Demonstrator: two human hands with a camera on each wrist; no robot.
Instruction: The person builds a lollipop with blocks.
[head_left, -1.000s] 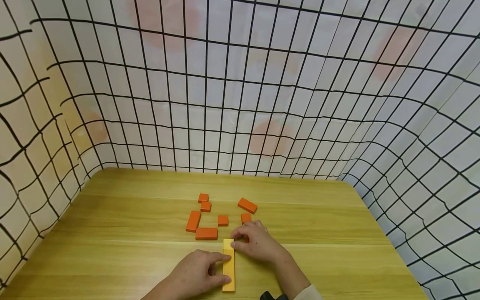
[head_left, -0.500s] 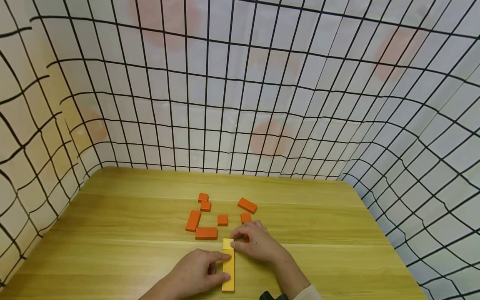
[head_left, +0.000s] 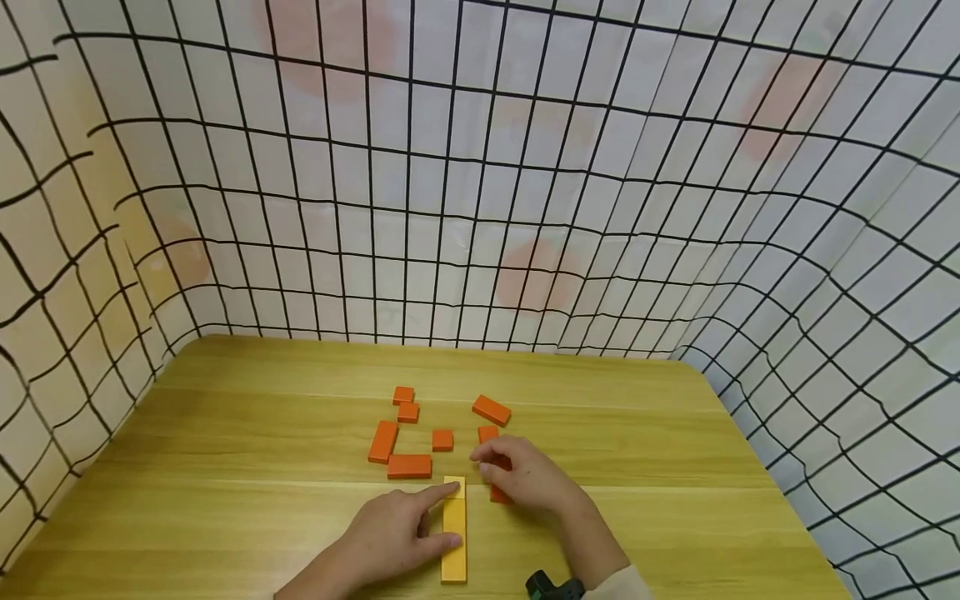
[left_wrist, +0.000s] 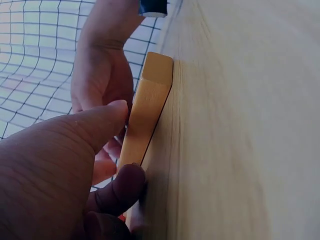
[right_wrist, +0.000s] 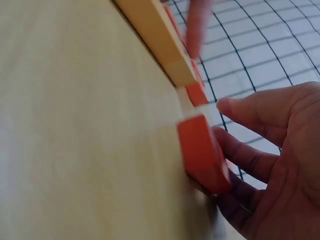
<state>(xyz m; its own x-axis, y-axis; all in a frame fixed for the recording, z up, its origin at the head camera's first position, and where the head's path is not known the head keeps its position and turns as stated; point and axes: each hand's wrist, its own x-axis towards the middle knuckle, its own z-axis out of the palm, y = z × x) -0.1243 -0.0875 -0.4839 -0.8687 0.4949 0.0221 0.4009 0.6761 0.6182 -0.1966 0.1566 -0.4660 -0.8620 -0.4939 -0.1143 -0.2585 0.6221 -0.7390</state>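
Note:
A long yellow block (head_left: 453, 563) lies lengthwise toward me with a small yellow block (head_left: 460, 494) against its far end. My left hand (head_left: 390, 537) lays its index finger on the small block and its thumb on the long one. In the left wrist view, the long block (left_wrist: 146, 100) stretches beyond that thumb. To the right, my right hand (head_left: 532, 479) hovers, fingers loosely bent, partly covering an orange-red block (head_left: 500, 495). In the right wrist view, that block (right_wrist: 200, 152) sits beside the fingers, with a gap from the thumb; whether the fingers touch it, I cannot tell.
Several orange blocks lie farther back, including a long one (head_left: 409, 467), a leaning one (head_left: 383, 442), a small one (head_left: 442, 440) and an angled one (head_left: 492, 409). Black-grid white sheeting (head_left: 450, 208) surrounds the wooden table (head_left: 247, 467). A black device (head_left: 551, 587) is by the right wrist.
My right hand has let go of the small yellow block and moved right, above the orange-red block. My left index finger has slid forward onto the small yellow block.

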